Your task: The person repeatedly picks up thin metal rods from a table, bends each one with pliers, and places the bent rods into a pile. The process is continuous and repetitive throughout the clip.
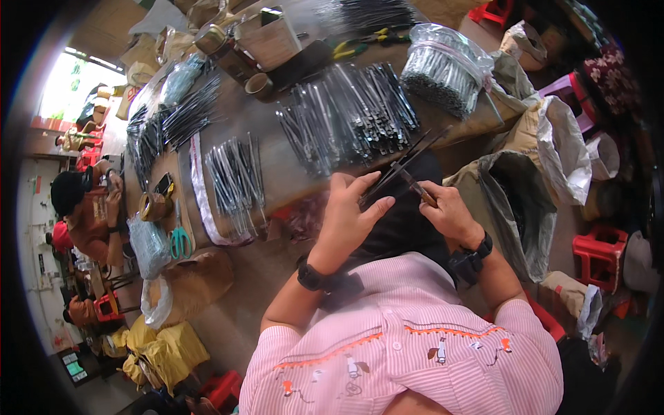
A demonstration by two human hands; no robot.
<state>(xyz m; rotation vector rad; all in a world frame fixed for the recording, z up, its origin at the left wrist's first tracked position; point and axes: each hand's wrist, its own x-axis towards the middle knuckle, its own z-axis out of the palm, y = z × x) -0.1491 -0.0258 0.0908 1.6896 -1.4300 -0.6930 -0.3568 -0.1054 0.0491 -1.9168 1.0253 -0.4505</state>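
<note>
My left hand (348,216) is closed around several thin dark metal strips (407,156), which point away to the upper right over my lap. In my right hand (451,216) is a small tool (423,194) with a brownish handle and a narrow metal blade. Its tip meets or crosses the strips; exactly how they touch is too small to tell. Just beyond my hands, a broad row of similar metal strips (349,114) lies on the table (280,187). A smaller bunch of strips (236,176) rests to its left.
A plastic-wrapped bundle of strips (443,72) stands at the table's right end, near pliers (356,47). Teal scissors (180,238) lie at the left edge. Open sacks (515,214) and a red stool (599,256) are on my right. Another person (93,214) sits at the far left.
</note>
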